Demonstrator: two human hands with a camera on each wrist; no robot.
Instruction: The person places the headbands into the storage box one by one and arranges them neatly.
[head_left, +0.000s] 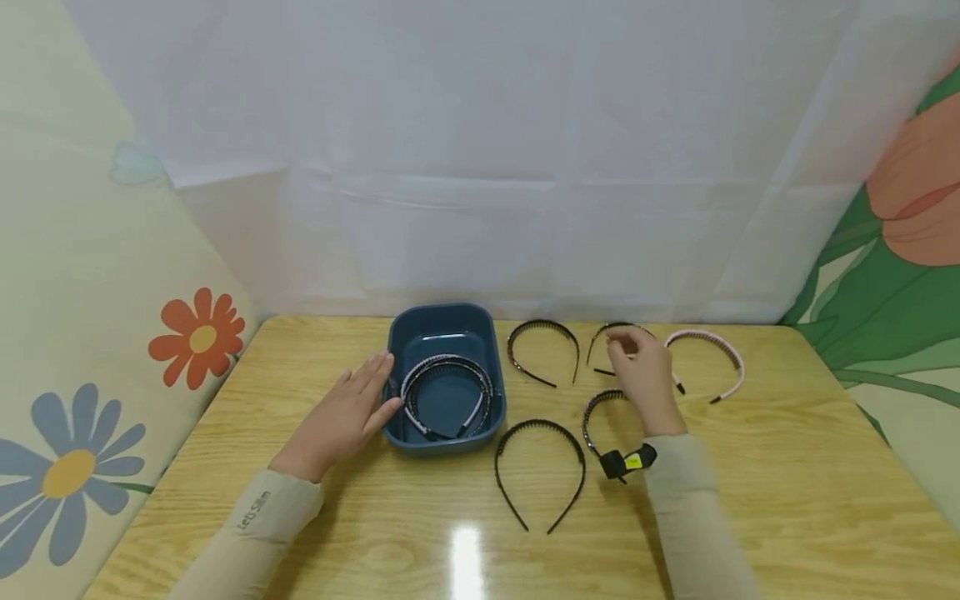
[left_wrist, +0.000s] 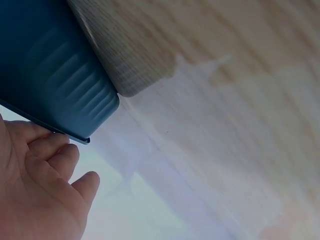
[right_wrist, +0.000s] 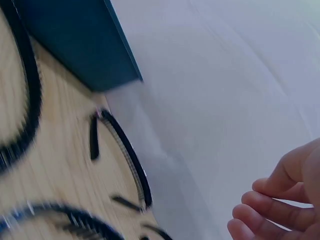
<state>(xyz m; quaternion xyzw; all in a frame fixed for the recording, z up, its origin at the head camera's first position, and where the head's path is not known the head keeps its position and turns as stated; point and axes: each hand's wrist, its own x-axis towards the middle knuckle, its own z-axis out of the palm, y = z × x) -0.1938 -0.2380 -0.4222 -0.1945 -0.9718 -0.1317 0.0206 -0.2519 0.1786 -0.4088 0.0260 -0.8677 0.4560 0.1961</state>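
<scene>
My left hand (head_left: 348,412) rests on the left side of a dark blue plastic basin (head_left: 450,448), fingers extended along the rim and thumb at its edge. In the left wrist view its fingertips touch the basin's rim. Inside the basin lies a loose stack of black and pale headbands (head_left: 447,359). Over at the right, my right hand (head_left: 641,371) hovers above the headbands on the table, fingers loosely bent and holding nothing. It partly covers a back headband (head_left: 618,325) and a beaded black headband (head_left: 587,421).
A toothed black headband (head_left: 540,422) lies in front, right of the basin. Behind it is another black headband (head_left: 545,322), and farther right a pink headband (head_left: 742,371). A white sheet (head_left: 480,208) hangs behind the wooden table (head_left: 390,533).
</scene>
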